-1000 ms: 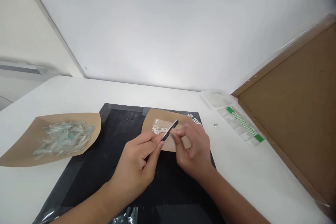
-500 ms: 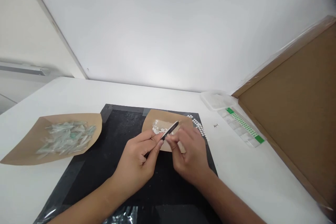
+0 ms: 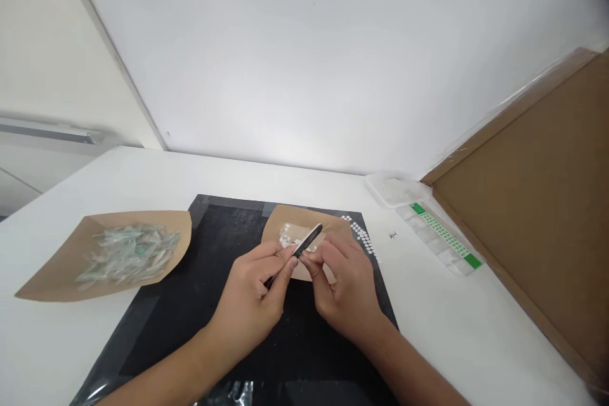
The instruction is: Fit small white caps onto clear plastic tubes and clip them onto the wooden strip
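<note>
My left hand (image 3: 259, 282) is closed around a slim black stick with a pale edge and a rounded tip (image 3: 310, 238). The stick slants up and to the right. Just beside it, my right hand (image 3: 345, 276) is closed in a pinch, thumb against fingers; whatever is between the fingertips is too small to make out. Under both hands lies a brown paper tray (image 3: 273, 219) with small white pieces (image 3: 285, 235) in it, partly covered by the fingers. Rows of white dots (image 3: 364, 238) run along the black mat's right edge.
A black mat (image 3: 219, 317) covers the middle of the white table. Left is a brown paper tray (image 3: 52, 276) heaped with clear plastic slips (image 3: 133, 250). To the right are tiny metal bits (image 3: 392, 235), a green-and-white labelled clear case (image 3: 445, 235), a translucent container (image 3: 392, 190) and a cardboard panel (image 3: 528, 203).
The view has shifted slightly, so everything sits a little lower and to the right. The right fingers, blurred before, are now steadier beside the stick. The left hand keeps its hold.
</note>
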Demonstrator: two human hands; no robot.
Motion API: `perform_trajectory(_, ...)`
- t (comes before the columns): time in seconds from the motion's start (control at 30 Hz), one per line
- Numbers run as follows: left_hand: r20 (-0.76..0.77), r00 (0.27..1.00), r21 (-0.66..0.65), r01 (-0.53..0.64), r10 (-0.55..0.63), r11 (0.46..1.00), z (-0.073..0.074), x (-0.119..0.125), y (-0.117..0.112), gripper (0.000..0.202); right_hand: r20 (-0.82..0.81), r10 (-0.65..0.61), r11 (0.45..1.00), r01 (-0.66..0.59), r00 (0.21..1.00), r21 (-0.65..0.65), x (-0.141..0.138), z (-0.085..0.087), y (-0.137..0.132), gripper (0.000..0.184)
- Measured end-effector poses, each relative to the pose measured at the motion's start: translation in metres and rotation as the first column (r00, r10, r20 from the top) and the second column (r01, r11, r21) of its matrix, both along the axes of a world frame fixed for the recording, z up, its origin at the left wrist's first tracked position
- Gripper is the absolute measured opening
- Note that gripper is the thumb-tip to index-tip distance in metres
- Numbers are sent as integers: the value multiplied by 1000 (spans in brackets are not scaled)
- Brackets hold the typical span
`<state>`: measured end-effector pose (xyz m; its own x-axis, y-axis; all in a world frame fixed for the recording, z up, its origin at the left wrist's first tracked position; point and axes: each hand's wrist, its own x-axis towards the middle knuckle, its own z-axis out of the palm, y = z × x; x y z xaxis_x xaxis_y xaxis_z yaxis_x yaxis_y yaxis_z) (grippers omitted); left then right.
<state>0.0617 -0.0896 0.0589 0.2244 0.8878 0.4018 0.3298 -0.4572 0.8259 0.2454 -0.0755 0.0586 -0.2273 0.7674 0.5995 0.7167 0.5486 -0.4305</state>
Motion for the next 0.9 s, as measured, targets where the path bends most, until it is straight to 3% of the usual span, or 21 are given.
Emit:
perform_trajectory(0.13, 4, 1000, -7, 4, -4, 1000, -2, 0, 1, 46, -17, -31, 1000, 31, 999, -6, 0, 0, 1, 22)
perform_trajectory(0.27, 2, 1000, 5, 1, -1, 1000, -3, 0, 2, 44, -30, 42, 999, -43, 999, -23, -2, 1, -2, 22)
perform_trajectory(0.37, 8, 1000, 15, -7, 6, 1000, -1, -1, 2, 43, -68, 1, 1000, -1, 998, -3, -2, 0, -2, 19)
perform_trajectory(0.6, 12, 1000, -24, -26, 26, 999, 3, 0, -1, 22, -269, -127, 975, 71, 955, -209, 5, 2, 2, 16)
perform_trajectory(0.9, 8, 1000, -35, -26, 26, 999, 1, -1, -2, 24, -252, -67, 974, 8, 965, -226, 3, 3, -3, 13)
